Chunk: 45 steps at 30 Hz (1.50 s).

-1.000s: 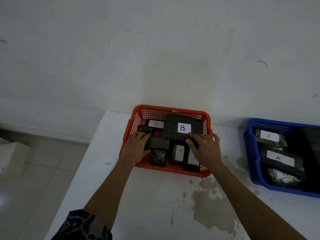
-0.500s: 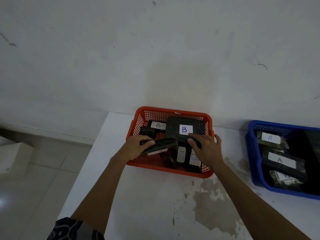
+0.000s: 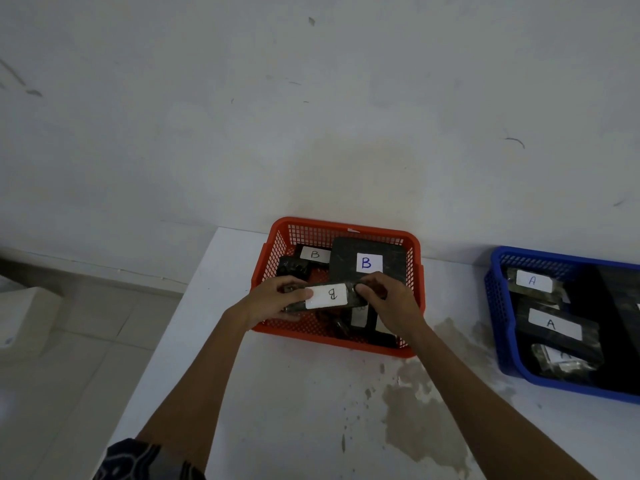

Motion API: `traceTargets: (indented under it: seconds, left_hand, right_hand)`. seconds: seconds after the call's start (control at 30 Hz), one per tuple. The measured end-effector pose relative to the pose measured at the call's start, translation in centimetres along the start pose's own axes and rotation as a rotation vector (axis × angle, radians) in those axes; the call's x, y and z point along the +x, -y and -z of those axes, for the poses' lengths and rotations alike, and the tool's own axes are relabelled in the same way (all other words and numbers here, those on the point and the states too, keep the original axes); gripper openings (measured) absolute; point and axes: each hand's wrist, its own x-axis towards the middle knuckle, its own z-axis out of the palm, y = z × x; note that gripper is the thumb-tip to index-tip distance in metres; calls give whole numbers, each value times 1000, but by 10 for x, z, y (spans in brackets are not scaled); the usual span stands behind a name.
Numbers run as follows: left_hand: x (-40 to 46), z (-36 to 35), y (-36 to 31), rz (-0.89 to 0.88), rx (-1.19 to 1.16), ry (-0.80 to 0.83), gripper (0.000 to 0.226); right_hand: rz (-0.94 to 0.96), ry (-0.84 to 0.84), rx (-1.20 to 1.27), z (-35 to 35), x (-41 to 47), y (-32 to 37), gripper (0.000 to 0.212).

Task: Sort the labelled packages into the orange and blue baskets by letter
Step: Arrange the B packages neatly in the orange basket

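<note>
Head view: left hand & right hand are pinching opposite ends of a B package over the orange basket, so I'd be lowering it flat w/ label up.

Two baskets, one orange and one blue; three packages visibly marked B, two A.

Orange basket and blue basket: plastic mesh, slightly glossy. Held package: dark shiny plastic wrap, smooth white paper label. Worktop: smooth matt white, with dull stained patches. Wall: matt painted plaster, scuffed. Floor: glossy pale tiles. Sleeve: patterned cloth.
</note>
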Motion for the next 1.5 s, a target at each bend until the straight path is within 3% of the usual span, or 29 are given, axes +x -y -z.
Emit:
traceTargets:
  seconds: [0.1, 0.3, 0.53, 0.67, 0.83, 0.9, 1.0, 1.07, 1.27, 1.43, 1.5]
  left_hand:
    - [3, 0, 0, -84, 170, -133, 27]
    - [13, 8, 7, -214, 668, -345, 43]
    - [11, 13, 9, -254, 819, -377, 41]
    - [11, 8, 14, -305, 869, -431, 43]
    - [10, -3, 23, -572, 947, -523, 31]
    - [9, -10, 21, -474, 881, -514, 21]
    - [12, -22, 21, -185, 780, -353, 31]
    - [13, -27, 23, -104, 711, -266, 38]
    - [14, -38, 25, 40, 592, -171, 47]
    - [12, -35, 23, 38, 447, -205, 19]
    - [11, -33, 21, 56, 382, -201, 24]
  right_hand:
    - [-49, 30, -7, -3, 0, 3, 27]
    - [-104, 123, -9, -9, -3, 3, 36]
    - [-5, 360, -251, -27, -11, 6, 63]
    - [38, 366, -285, -32, -8, 11, 53]
    - [31, 249, -232, -34, -7, 11, 37]
    - [7, 226, -181, -33, -7, 9, 34]
    - [-18, 185, -107, -32, -7, 5, 28]
    - [-42, 170, -58, -32, -8, 3, 27]
    - [-9, 202, -50, -33, -15, 1, 19]
    - [-18, 265, 45, -31, -27, -4, 14]
    - [3, 239, 53, -29, -30, -3, 17]
